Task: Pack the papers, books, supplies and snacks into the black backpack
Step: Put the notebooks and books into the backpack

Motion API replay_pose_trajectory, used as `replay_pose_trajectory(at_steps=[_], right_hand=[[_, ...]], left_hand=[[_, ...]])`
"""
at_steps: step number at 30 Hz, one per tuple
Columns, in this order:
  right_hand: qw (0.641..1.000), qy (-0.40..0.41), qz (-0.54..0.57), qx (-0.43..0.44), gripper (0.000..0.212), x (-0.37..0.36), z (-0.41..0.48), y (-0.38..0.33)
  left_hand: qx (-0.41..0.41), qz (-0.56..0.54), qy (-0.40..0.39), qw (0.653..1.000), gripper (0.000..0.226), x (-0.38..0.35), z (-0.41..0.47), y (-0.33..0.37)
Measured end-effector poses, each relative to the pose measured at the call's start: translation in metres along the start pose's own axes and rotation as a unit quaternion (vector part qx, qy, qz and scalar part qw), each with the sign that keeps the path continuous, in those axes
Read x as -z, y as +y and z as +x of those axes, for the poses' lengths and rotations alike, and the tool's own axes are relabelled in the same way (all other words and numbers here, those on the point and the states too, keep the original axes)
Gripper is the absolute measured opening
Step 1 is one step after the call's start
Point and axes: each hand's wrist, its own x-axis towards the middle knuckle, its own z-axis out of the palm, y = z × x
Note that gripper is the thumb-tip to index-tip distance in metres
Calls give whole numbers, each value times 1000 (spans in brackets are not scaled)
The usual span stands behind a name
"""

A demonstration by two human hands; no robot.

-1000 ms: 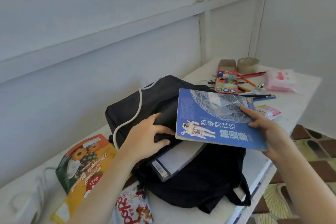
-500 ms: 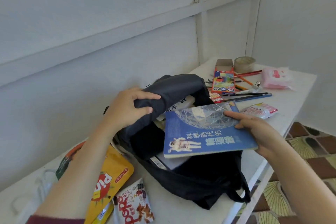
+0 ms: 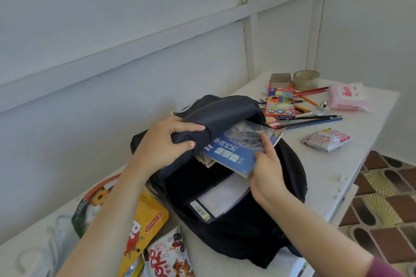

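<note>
The black backpack [image 3: 252, 231] lies on the white table [image 3: 326, 175], its mouth wide open. My left hand [image 3: 164, 144] grips the upper flap of the backpack and holds it lifted. My right hand [image 3: 265, 171] holds the near corner of a blue book [image 3: 234, 150], which sits halfway inside the opening under the flap. Lower in the bag lies a clear folder with white papers [image 3: 216, 202].
Snack bags lie at the left: a yellow one [image 3: 146, 225] and a white-red one [image 3: 168, 256]. At the far right are a coloured pencil box [image 3: 280, 102], loose pencils [image 3: 315, 119], a tape roll [image 3: 306, 79], a pink tissue pack [image 3: 346, 99] and a small snack packet [image 3: 325, 139].
My right hand has pushed the blue book further into the backpack, under the flap. My left hand went from pressing on the bag to lifting its flap.
</note>
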Motion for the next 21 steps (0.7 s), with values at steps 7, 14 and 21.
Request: replay_pose_trajectory(at_steps=[7,14,21], right_hand=[[920,-170,-347,-57,48,-6,8,2],[591,-68,-730,336,52,34,-6,22],[462,-131,-777,407,44,23,36,22]], left_hand=[[10,-17,2,1000,48,0,0,-5],[13,-22,6,1000,51,-1,1,-7],[11,-18,6,1000,49,1,-1,-5]])
